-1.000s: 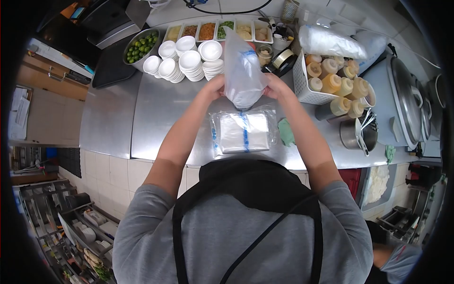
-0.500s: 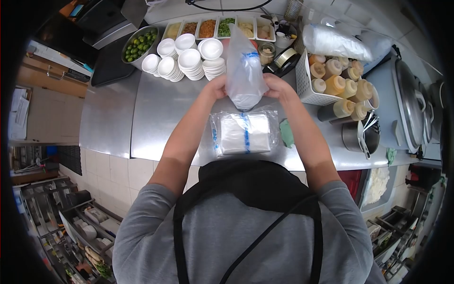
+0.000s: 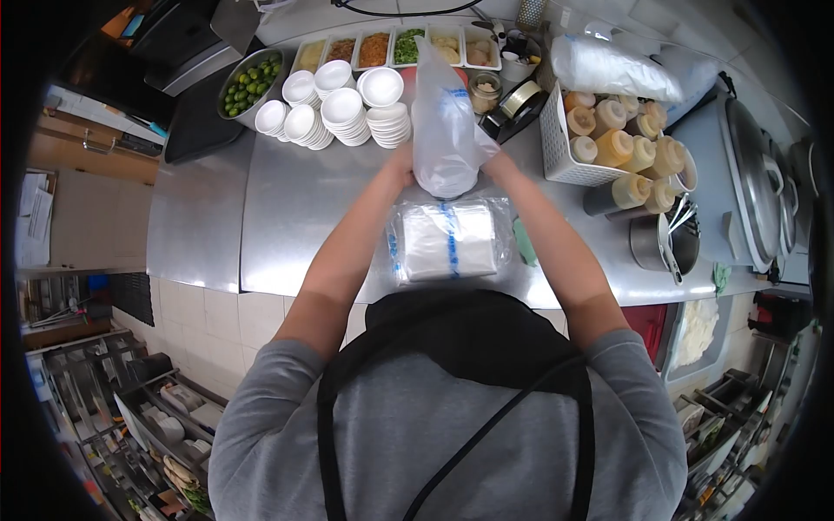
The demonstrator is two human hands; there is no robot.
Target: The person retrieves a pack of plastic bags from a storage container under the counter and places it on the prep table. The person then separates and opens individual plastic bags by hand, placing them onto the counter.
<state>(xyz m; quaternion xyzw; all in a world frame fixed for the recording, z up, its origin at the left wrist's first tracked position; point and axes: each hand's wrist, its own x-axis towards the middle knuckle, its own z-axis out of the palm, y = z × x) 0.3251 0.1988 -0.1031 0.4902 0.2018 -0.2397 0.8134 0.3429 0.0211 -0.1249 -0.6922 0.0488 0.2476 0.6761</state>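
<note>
A translucent plastic bag (image 3: 445, 130) with blue print stands upright over the steel counter, with something whitish in its lower part that I cannot make out. My left hand (image 3: 403, 165) is at the bag's left side, its fingers mostly hidden behind it. On the right side my right hand (image 3: 495, 163) is closed on the bag's edge, which is pulled out a little. Just nearer to me lies a clear packet of folded bags (image 3: 449, 240) with a blue stripe. A green cloth (image 3: 525, 242) lies beside my right forearm.
Stacked white bowls (image 3: 343, 108) and a bowl of limes (image 3: 250, 87) are at the back left. Behind them stand food trays (image 3: 374, 50). To the right are a tape dispenser (image 3: 519, 102), a white basket (image 3: 556, 146) of sauce bottles, a pot (image 3: 647, 243) and a large lidded cooker (image 3: 754, 182).
My hands are slightly lower around the bag, and its right edge now stretches out toward my right hand. The person at the lower right has gone from view.
</note>
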